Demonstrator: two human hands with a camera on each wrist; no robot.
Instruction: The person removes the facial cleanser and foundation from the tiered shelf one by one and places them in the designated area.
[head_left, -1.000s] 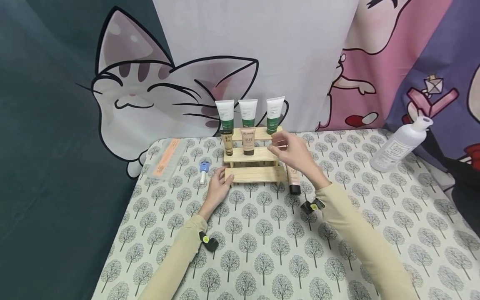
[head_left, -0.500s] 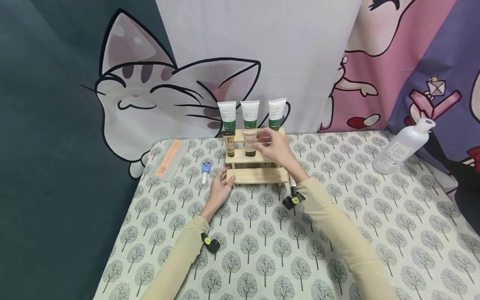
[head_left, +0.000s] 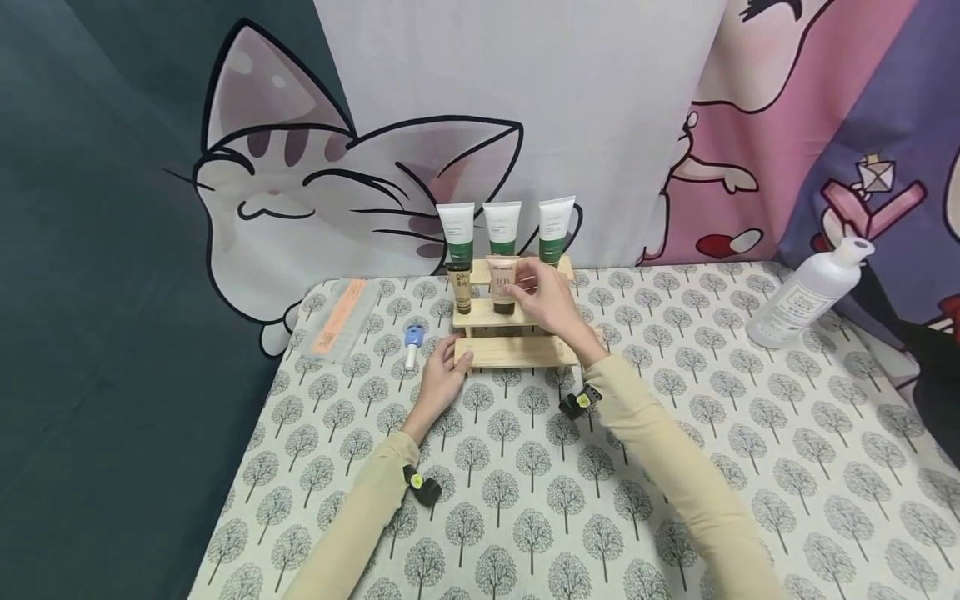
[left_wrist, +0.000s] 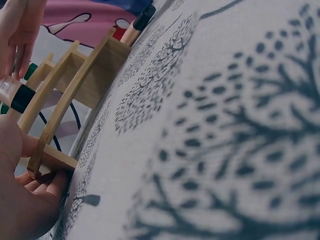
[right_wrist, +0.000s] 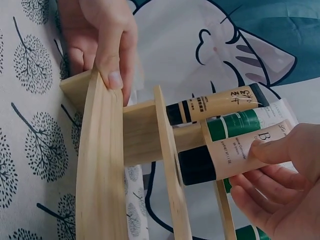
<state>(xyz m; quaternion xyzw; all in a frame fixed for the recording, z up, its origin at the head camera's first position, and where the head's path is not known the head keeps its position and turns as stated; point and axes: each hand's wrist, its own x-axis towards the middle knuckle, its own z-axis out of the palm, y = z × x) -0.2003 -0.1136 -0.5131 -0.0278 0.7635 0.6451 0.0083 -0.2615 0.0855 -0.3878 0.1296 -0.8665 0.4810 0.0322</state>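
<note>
A three-step wooden display stand [head_left: 517, 352] is on the table near the wall, and my left hand [head_left: 441, 379] grips the left end of its lowest step. In the right wrist view that thumb presses on the step's top. My right hand [head_left: 551, 302] pinches a pink BB cream tube [head_left: 501, 282], its dark cap down at the middle step. Left of it stands a small gold tube [head_left: 460, 290]. Three white-and-green tubes [head_left: 501, 225] stand along the top step. Close by the stand's right end lies another pink tube [left_wrist: 131, 36], mostly hidden by my right arm in the head view.
A clear plastic case [head_left: 341, 321] with an orange strip lies at the left, beside a small blue-and-white item [head_left: 412, 343]. To the right a white pump-type bottle [head_left: 808, 293] leans at a tilt. Behind the table hangs a cartoon cat cloth [head_left: 585, 108].
My right hand has moved left from the stand's right end to the pink BB cream tube and now pinches it. The left hand keeps its grip on the stand.
</note>
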